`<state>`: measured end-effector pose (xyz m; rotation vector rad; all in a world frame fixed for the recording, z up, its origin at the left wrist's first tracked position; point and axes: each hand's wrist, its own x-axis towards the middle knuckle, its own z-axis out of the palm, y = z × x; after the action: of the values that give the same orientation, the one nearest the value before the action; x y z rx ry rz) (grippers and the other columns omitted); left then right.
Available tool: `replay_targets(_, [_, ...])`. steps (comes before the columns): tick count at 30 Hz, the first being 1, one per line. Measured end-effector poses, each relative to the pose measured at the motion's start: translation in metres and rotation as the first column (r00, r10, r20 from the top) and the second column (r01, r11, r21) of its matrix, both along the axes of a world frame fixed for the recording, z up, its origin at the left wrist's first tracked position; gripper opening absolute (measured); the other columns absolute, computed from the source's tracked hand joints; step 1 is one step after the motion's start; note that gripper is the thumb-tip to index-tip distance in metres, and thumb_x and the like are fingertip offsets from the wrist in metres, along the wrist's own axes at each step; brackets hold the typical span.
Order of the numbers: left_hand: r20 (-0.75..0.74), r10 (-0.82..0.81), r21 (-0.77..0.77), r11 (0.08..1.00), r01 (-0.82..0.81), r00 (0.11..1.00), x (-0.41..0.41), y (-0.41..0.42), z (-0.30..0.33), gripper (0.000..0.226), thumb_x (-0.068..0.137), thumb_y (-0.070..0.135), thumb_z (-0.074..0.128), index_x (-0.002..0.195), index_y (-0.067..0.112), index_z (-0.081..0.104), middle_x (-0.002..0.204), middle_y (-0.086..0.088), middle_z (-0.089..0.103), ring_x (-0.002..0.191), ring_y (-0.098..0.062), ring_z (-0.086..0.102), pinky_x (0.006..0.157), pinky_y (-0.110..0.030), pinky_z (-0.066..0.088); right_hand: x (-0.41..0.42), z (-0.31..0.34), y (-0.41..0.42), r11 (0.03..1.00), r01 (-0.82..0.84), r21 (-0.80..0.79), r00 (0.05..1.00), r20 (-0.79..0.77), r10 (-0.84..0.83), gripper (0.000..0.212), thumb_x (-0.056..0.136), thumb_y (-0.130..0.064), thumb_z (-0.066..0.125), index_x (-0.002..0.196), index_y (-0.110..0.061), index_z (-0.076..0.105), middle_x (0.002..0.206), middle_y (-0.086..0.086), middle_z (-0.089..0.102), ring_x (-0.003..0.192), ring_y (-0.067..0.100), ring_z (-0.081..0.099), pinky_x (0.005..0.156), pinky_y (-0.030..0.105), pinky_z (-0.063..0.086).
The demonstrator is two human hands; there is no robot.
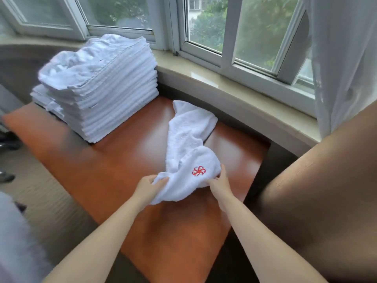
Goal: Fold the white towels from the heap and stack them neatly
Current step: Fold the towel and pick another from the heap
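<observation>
Nearest me, both forearms reach out over the orange-brown table [106, 172]. The left hand [148, 187] pinches the near left edge of the loose towel [187, 152], fingers curled into the cloth; the right hand [219, 183] grips the near right edge just below the red logo [199, 171], thumb and fingers closed on the fabric. Step in hand looks like spreading this towel flat before the first fold. To do it well, I'd say: find the two true near corners, pull them apart until the hem runs straight, give a light shake so the twisted far end unrolls, then lay it square to the table edge and smooth it. The towel itself is white terry, bunched and twisted, its near end lifted in the hands, its far end trailing across the table toward the window sill [234, 94]. Soft and limp, it will likely sag wherever it's unsupported. Further back on the left sits the folded stack [114, 103], tall, layers fairly even, top piece rumpled. Beyond that, the windows [204, 33].
</observation>
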<state>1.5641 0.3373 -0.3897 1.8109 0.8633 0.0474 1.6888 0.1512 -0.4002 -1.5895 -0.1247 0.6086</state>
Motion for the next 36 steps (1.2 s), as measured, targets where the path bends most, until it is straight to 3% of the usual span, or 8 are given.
replay_targets(2, [-0.398,-0.383,0.396,0.748,0.533,0.834,-0.012,0.004,-0.003,0.038,0.089,0.045,0.052,0.06,0.023,0.04,0.054,0.007,0.038,0.055,-0.017,0.039,0.049,-0.027,0.027,0.003,-0.008,-0.003,0.999,0.033,-0.025,0.987,-0.156,-0.037,0.075,0.083,-0.002,0.06,0.145,-0.034,0.031,0.143,-0.005,0.047,0.128,0.017,0.048,0.091,0.024,0.043])
replay_targets(5, [-0.696,-0.563,0.383,0.236,0.893,0.447,-0.019,0.004,-0.007,0.027,0.087,0.054,0.044,0.108,0.038,0.049,0.084,0.009,0.058,0.077,-0.021,0.057,0.062,-0.029,0.035,0.008,-0.017,-0.001,0.966,0.022,-0.258,0.996,-0.082,-0.045,0.089,0.086,-0.009,0.058,0.155,-0.03,0.005,0.156,-0.001,0.031,0.138,0.022,0.037,0.104,0.031,0.037])
replay_targets(9, [-0.722,-0.562,0.431,0.093,0.898,0.404,-0.004,0.017,-0.012,0.024,0.089,0.048,0.05,0.103,0.029,0.054,0.104,0.012,0.054,0.086,-0.021,0.06,0.063,-0.028,0.034,0.02,-0.015,0.01,0.844,-0.164,-0.511,0.968,0.081,0.237,0.054,0.084,-0.021,0.057,0.135,-0.031,0.045,0.122,-0.002,0.061,0.112,0.025,0.059,0.089,0.036,0.05])
replay_targets(13, [-0.487,-0.591,0.777,0.043,0.628,0.643,0.026,0.055,-0.006,0.013,0.063,0.004,0.07,0.065,0.014,0.062,0.085,0.003,0.065,0.064,-0.026,0.062,0.043,-0.025,0.037,0.032,-0.011,0.031,0.847,0.193,-0.496,0.918,0.395,0.022,0.004,0.087,-0.018,0.055,0.087,-0.021,0.056,0.101,-0.001,0.052,0.087,0.025,0.057,0.068,0.03,0.037])
replay_targets(17, [-0.074,-0.592,0.882,0.336,0.33,0.802,0.04,0.084,0.002,0.021,0.057,-0.007,0.04,0.058,0.005,0.056,0.064,-0.01,0.062,0.056,-0.029,0.06,0.043,-0.031,0.046,0.038,-0.005,0.041,0.826,0.496,-0.269,0.798,0.517,-0.311,0.01,0.094,-0.016,0.054,0.104,-0.013,0.054,0.116,-0.003,0.045,0.08,0.013,0.048,0.07,0.027,0.039])
replay_targets(22, [-0.431,-0.542,0.362,0.629,0.688,0.722,0.025,0.056,-0.037,0.069,0.084,0.001,0.048,0.144,0.033,0.037,0.119,0.003,0.057,0.105,-0.022,0.056,0.083,-0.03,0.044,-0.01,-0.043,0.013,0.722,0.289,-0.629,0.956,0.229,-0.184,0.02,0.085,0.006,0.044,0.088,-0.013,0.046,0.117,0.006,0.046,0.088,0.023,0.047,0.073,0.028,0.035])
replay_targets(28, [-0.202,-0.441,0.563,0.678,0.472,0.874,0.005,0.04,-0.027,0.041,0.08,-0.002,0.044,0.112,0.01,0.065,0.104,-0.01,0.063,0.098,-0.03,0.059,0.076,-0.037,0.042,-0.022,-0.017,-0.002,0.73,0.55,-0.406,0.792,0.529,-0.303,0.01,0.089,-0.004,0.052,0.088,-0.014,0.049,0.104,-0.002,0.049,0.099,0.021,0.046,0.08,0.033,0.04])
replay_targets(36, [-0.165,-0.705,0.857,0.243,0.454,0.69,-0.102,-0.017,-0.013,0.034,0.039,-0.02,0.068,0.053,0.009,0.056,0.058,-0.002,0.057,0.052,-0.022,0.054,0.053,-0.024,0.04,-0.11,-0.045,-0.086,0.694,0.152,-0.704,0.98,0.013,-0.2,0.023,0.088,-0.005,0.048,0.101,-0.014,0.066,0.117,0.009,0.059,0.099,0.029,0.055,0.081,0.033,0.048])
